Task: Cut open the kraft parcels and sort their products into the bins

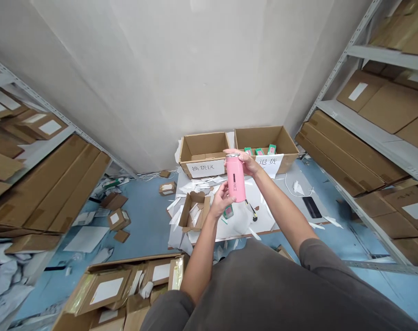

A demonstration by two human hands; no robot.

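Note:
A pink can-shaped bottle (237,181) with a silver rim and dark lettering is held up above the table, slightly tilted. My left hand (220,201) grips it low on its left side. From the upper right my right hand (248,163) wraps round its top. Below it on the table lie a green box (228,212), partly hidden, and a yellow-and-black tool (253,213) that looks like a cutter. An opened small cardboard box (186,214) with white paper inside stands left of my left hand.
Two large cartons with paper signs stand at the back: the left carton (203,168) and the right carton (288,158), which holds several green boxes. A phone (312,207) lies at right. Shelves flank both sides; a box-filled carton (83,285) stands front left.

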